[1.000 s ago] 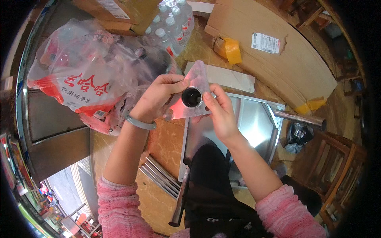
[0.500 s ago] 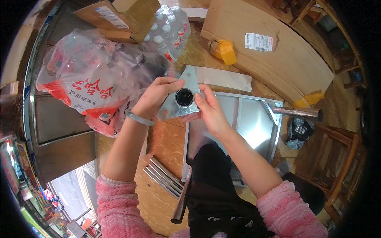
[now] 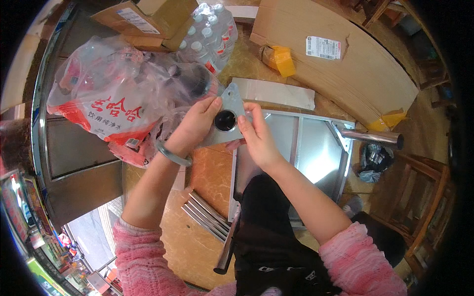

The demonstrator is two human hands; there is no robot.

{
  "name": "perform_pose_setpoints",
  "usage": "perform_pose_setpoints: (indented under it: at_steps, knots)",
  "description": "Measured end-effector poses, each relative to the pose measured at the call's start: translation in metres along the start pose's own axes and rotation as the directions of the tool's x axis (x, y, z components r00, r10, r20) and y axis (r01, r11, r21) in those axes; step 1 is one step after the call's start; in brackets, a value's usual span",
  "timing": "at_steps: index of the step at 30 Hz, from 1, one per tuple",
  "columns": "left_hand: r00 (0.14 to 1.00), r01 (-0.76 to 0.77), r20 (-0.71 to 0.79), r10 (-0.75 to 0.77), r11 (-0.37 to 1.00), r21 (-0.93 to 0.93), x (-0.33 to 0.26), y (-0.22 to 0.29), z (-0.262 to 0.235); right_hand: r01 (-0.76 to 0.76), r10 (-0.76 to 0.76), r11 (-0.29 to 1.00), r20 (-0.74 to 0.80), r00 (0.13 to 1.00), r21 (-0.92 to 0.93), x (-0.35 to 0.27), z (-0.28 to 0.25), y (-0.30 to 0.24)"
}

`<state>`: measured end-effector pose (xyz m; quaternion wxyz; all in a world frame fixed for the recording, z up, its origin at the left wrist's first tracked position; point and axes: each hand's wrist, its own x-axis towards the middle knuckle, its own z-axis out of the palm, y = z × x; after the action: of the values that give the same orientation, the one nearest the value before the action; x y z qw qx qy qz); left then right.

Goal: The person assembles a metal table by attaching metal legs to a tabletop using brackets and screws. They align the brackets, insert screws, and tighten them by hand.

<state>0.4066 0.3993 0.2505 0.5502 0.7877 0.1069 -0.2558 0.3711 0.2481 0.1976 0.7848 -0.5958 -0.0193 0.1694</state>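
Between my two hands is a triangular metal corner bracket (image 3: 234, 101) with a round, dark-centred socket in its middle. My left hand (image 3: 193, 126) grips its left side, thumb on top. My right hand (image 3: 258, 138) pinches the right edge between thumb and fingers; some fingertips are hidden beneath. Below and to the right, a framed metal panel (image 3: 316, 160) lies on the floor, partly under my leg. A shiny tube (image 3: 373, 138) stands out from a similar bracket at its far right corner. Another tube (image 3: 227, 249) is by its near left corner.
Several thin metal tubes (image 3: 205, 214) lie on the floor at left. A plastic bag (image 3: 106, 93), bottled water pack (image 3: 212, 34) and open carton (image 3: 148, 24) stand at far left. Flat cardboard (image 3: 340, 74) lies beyond the panel. A wooden chair (image 3: 414, 197) stands right.
Both hands have shifted slightly left with the bracket. It has turned a little, and its left part is now more covered by my left hand.
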Motion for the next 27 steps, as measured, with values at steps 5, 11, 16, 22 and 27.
perform_pose_setpoints:
  at_steps: [5,11,16,22,27]
  knots:
    - [0.972,-0.228,-0.066,0.225,0.972,-0.052,0.003,-0.029,0.01,-0.16,0.126,0.948,0.138,0.982,0.274,-0.007,-0.002,-0.008]
    - [0.965,-0.263,-0.023,0.263,0.95,-0.17,0.005,-0.031,0.008,-0.113,0.07,0.95,0.155,0.985,0.291,-0.001,-0.004,-0.003]
    - [0.988,-0.149,-0.061,0.143,0.981,-0.12,0.01,-0.037,0.01,-0.024,0.002,0.981,0.118,0.993,0.19,0.003,-0.01,0.027]
    - [0.998,-0.047,0.006,0.055,0.903,-0.428,0.039,-0.06,0.041,-0.243,0.209,0.944,0.165,0.964,0.225,0.005,-0.045,0.038]
    - [0.992,-0.074,0.071,0.102,0.944,-0.323,0.05,-0.06,0.015,-0.144,0.12,0.974,0.14,0.983,0.176,0.014,-0.039,0.035]
